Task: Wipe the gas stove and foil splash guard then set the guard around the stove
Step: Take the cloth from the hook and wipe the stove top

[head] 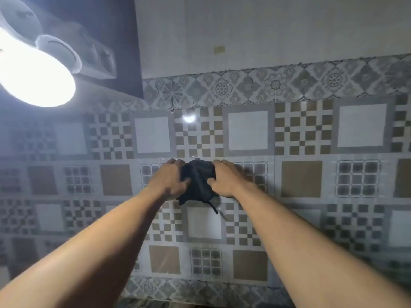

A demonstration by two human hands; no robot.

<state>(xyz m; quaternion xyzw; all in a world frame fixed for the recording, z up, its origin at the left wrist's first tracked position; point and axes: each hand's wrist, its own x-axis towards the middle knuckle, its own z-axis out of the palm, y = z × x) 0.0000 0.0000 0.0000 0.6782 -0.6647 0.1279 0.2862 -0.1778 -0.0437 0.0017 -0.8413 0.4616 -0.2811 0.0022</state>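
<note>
Two bare forearms reach up and forward from the lower corners of the view, converging at the middle. The left hand point(170, 180) and the right hand point(224, 180) meet on a dark cloth point(196, 183), bunched into a lump between them. The left grip is clenched on the cloth's left side, thumb tucked against the fabric; the right grip is clenched on its right side, thumb pinching the near edge and fingers curled over the top. A thin strand or cord point(213, 207) hangs from the cloth's lower edge (whether it is a loose thread or a hem tie cannot be told).

Behind the hands stands a tiled wall point(300, 178), patterned in brown, grey and white squares and checkers; the cloth is held in front of it, and whether it touches the tiles cannot be told. A band of floral tiles point(275, 85) runs along the top of the patterned area, with plain pale wall above. A small bright reflection point(188, 118) sits on the tiles above the hands.

At the upper left corner a lit lamp point(33, 78) glares strongly, washing out the tiles nearby. The stove and foil guard lie outside the view.
</note>
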